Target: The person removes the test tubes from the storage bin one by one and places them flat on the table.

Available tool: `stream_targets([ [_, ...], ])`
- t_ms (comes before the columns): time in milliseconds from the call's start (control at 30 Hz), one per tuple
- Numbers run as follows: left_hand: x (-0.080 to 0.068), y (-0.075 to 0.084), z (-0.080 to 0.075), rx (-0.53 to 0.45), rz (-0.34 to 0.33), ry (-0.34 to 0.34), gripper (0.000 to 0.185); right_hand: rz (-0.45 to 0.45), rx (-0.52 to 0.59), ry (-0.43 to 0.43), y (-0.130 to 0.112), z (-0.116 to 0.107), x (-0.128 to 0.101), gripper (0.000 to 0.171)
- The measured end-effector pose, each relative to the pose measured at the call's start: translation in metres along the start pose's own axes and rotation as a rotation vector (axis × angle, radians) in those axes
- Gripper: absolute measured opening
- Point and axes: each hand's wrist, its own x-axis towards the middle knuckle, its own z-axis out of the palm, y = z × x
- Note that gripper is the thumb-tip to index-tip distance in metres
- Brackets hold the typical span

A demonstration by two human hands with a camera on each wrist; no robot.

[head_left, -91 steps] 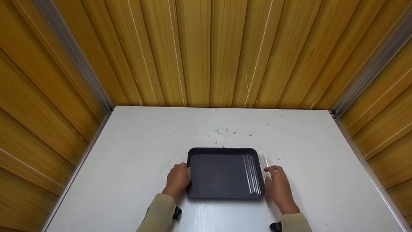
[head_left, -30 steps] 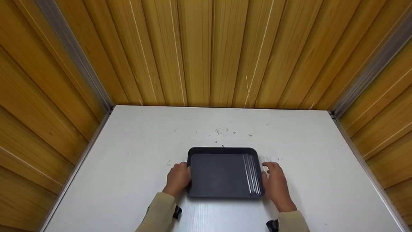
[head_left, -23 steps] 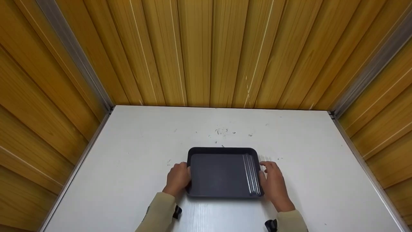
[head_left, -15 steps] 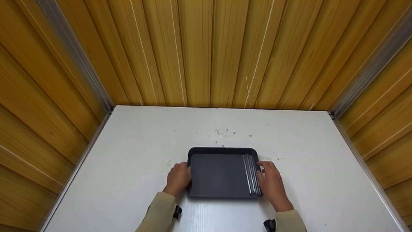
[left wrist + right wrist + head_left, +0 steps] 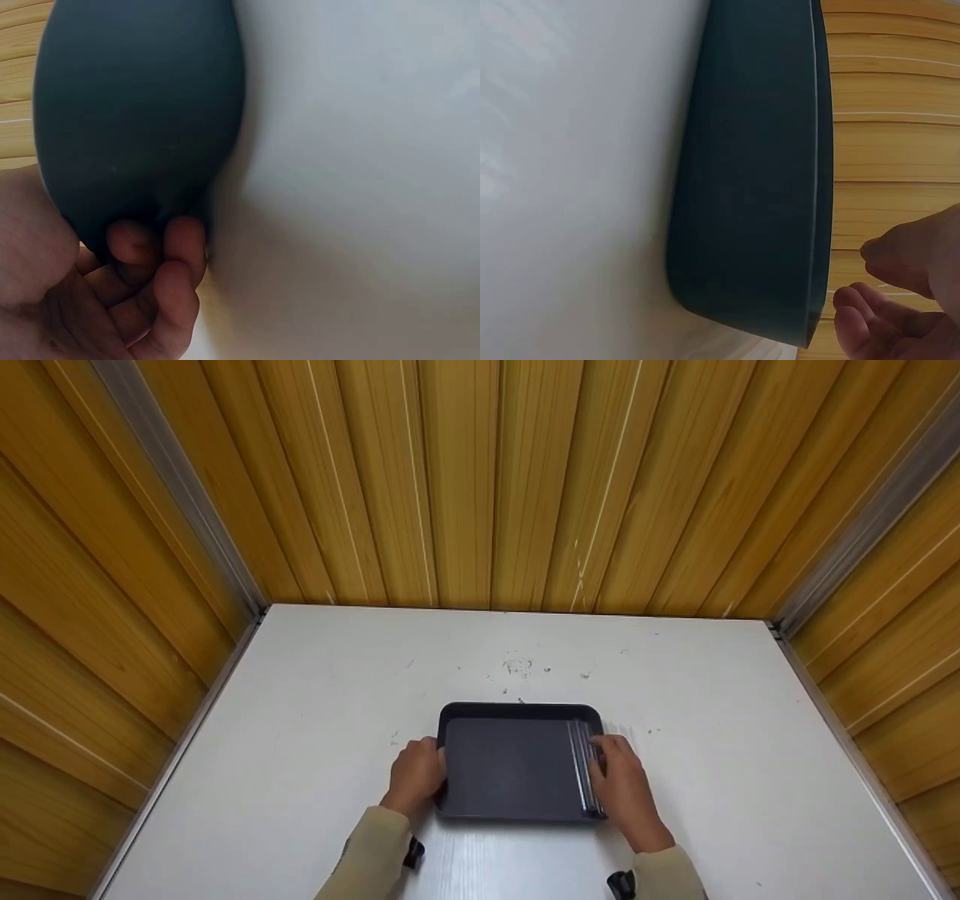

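Note:
A dark rectangular tray (image 5: 510, 765) lies on the white table (image 5: 315, 712). Several clear thin rods (image 5: 581, 765) lie side by side along the tray's right side. My left hand (image 5: 415, 777) grips the tray's left edge. In the left wrist view its fingers (image 5: 157, 255) curl under the tray wall (image 5: 135, 112). My right hand (image 5: 619, 781) hovers over the tray's right rim, fingertips above the rods. In the right wrist view its thumb and fingers (image 5: 885, 315) sit close together beside the tray wall (image 5: 750, 172). Whether they pinch a clear rod is not visible.
Faint clear rods (image 5: 619, 730) lie on the table just right of the tray. Wooden slat walls (image 5: 480, 480) with metal corner strips close in the table at the back and on both sides. Small dark scuffs (image 5: 517, 667) mark the table behind the tray.
My right hand has moved left from the table beside the tray to above the tray's right rim. The left hand and the tray have stayed put.

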Motion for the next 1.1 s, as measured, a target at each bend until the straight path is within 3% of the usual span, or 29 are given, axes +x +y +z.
stream_targets([
  [533,0.001,0.002,0.003,0.016,-0.033,0.009,0.021,-0.076,-0.023,-0.011,-0.007,0.015,-0.003,0.029],
  [1100,0.000,0.001,0.003,0.027,-0.014,0.022,0.021,-0.044,-0.070,-0.085,-0.008,0.022,-0.004,0.029],
])
